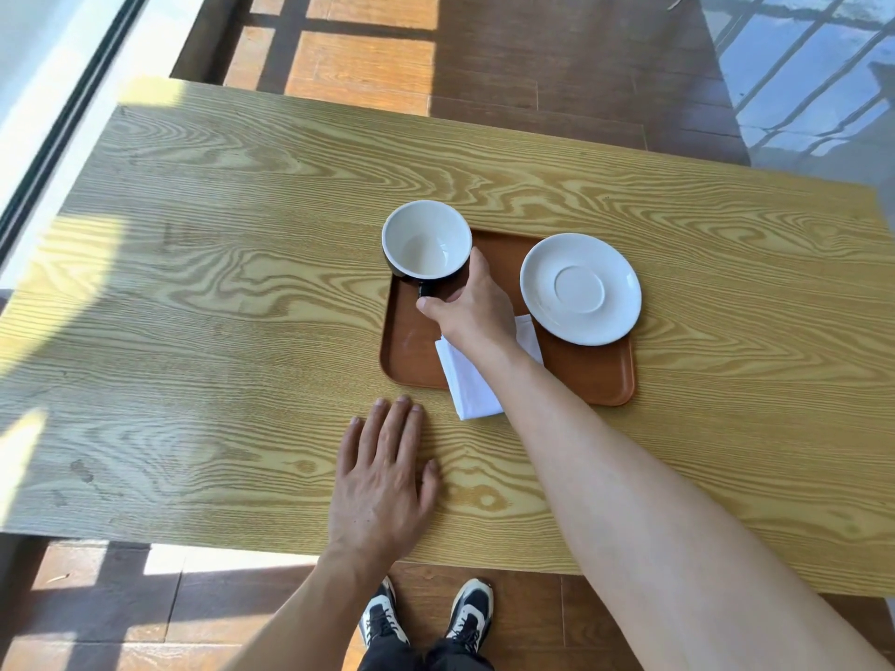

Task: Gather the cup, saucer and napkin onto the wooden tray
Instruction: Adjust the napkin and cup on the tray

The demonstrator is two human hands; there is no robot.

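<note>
Here the right hand [472,307] is closed around the handle of the black, white-lined cup [426,240], which sits upright at the far left corner of the wooden tray [588,375]. The left hand [382,481] lies flat, fingers spread, on the surface [218,307] just near of the tray, holding nothing. The white saucer [581,288] rests on the tray's right side, overhanging its right edge. The napkin [467,385], partly under the right forearm, pokes over the tray's near edge. Left of the tray the surface lies bare.
</note>
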